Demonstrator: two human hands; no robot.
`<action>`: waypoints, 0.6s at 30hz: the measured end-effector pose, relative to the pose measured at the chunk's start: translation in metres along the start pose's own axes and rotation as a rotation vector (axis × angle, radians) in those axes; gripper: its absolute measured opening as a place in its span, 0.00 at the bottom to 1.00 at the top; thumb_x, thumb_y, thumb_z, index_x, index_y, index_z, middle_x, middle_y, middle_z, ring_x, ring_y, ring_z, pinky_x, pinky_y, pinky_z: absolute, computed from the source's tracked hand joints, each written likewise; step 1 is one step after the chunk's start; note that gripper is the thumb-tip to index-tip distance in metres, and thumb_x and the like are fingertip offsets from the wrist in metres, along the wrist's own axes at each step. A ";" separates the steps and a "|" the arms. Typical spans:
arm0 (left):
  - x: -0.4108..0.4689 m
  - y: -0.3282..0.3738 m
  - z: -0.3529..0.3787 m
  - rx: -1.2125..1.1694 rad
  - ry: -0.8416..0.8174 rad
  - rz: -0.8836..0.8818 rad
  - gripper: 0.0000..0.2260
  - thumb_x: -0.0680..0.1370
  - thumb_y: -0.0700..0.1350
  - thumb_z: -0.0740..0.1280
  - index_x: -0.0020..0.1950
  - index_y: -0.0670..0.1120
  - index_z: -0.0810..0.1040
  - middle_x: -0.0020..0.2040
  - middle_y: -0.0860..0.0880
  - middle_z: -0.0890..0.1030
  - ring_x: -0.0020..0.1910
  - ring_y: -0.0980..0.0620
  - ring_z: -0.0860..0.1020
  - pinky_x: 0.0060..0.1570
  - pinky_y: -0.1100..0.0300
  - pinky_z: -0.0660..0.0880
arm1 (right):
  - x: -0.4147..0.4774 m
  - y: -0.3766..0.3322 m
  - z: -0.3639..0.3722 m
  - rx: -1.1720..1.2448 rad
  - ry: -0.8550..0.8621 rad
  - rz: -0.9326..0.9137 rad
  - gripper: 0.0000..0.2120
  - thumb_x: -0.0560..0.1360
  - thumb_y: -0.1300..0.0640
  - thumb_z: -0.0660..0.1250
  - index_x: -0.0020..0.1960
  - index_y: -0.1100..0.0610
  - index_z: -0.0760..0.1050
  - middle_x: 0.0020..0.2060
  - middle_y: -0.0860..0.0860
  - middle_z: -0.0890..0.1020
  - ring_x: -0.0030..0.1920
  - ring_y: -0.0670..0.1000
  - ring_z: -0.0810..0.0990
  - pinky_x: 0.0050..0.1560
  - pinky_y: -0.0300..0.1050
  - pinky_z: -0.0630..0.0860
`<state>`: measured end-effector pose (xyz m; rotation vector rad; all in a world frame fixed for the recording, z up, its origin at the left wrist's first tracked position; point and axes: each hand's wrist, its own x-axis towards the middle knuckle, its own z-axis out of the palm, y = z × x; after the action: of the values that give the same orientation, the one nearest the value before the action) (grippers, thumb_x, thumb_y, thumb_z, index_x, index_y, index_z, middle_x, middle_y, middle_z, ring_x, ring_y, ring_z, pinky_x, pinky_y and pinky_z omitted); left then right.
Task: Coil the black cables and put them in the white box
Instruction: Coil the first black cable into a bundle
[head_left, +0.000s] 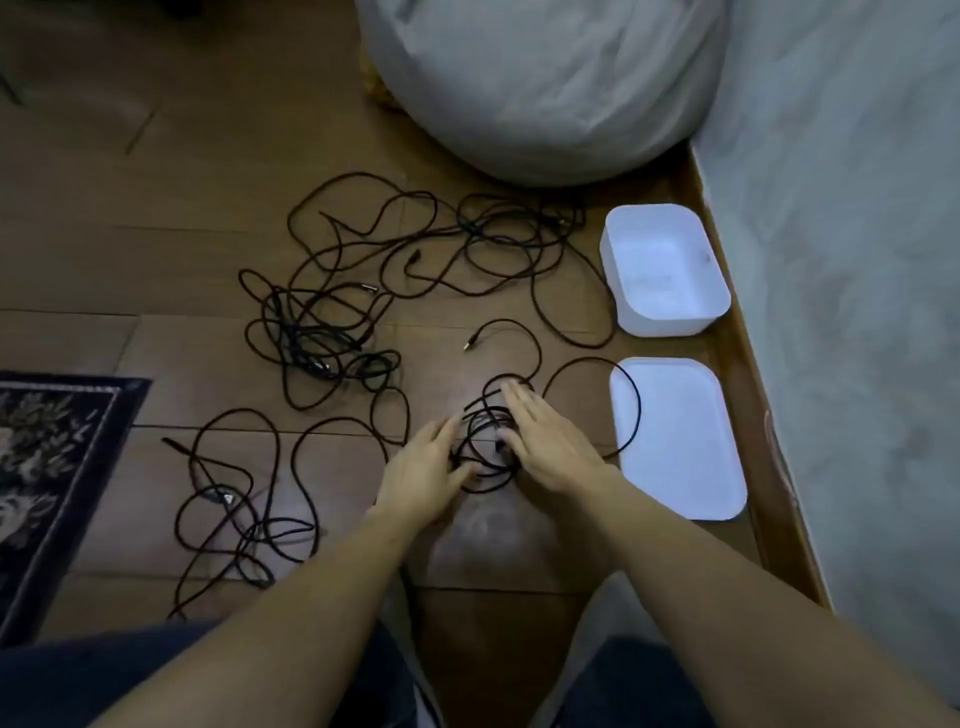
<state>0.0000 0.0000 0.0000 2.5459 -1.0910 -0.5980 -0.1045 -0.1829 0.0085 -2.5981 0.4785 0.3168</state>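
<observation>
Several black cables lie tangled on the wooden floor, with one heap (317, 332) at the middle left, one (509, 239) at the back and one (234, 504) at the front left. A small coil of black cable (485, 431) lies between my hands. My left hand (426, 467) touches its left side with fingers spread. My right hand (545, 441) lies flat over its right side, fingers straight. The cable's loose tail (631, 400) arcs over the white lid (680, 441). The open white box (665, 270) stands empty behind the lid.
A big grey bean bag (540, 83) sits at the back. A grey bed or sofa edge (857, 260) with a wooden base runs along the right. A dark patterned rug (47, 467) lies at the left. My knees are at the bottom.
</observation>
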 end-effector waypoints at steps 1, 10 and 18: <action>-0.001 -0.002 0.006 0.006 -0.029 -0.005 0.35 0.79 0.62 0.66 0.82 0.54 0.58 0.78 0.51 0.67 0.73 0.48 0.71 0.64 0.52 0.74 | -0.001 0.003 0.009 -0.003 -0.031 0.009 0.31 0.85 0.41 0.50 0.83 0.50 0.44 0.82 0.47 0.49 0.81 0.50 0.49 0.78 0.52 0.59; 0.008 -0.017 0.053 0.128 -0.045 -0.022 0.24 0.83 0.57 0.63 0.78 0.52 0.69 0.73 0.51 0.70 0.71 0.49 0.69 0.68 0.55 0.70 | -0.006 0.030 0.073 -0.158 0.035 0.021 0.27 0.80 0.45 0.65 0.77 0.46 0.63 0.79 0.51 0.60 0.79 0.55 0.56 0.73 0.56 0.61; 0.011 -0.004 0.042 0.052 -0.056 -0.026 0.20 0.82 0.55 0.65 0.73 0.52 0.74 0.71 0.51 0.72 0.67 0.49 0.74 0.63 0.55 0.73 | 0.009 0.006 0.033 -0.166 0.048 0.028 0.12 0.81 0.46 0.62 0.63 0.47 0.75 0.61 0.49 0.78 0.62 0.57 0.71 0.60 0.53 0.69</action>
<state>-0.0111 -0.0104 -0.0404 2.6066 -1.1076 -0.6599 -0.1033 -0.1735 -0.0250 -2.7671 0.5265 0.3170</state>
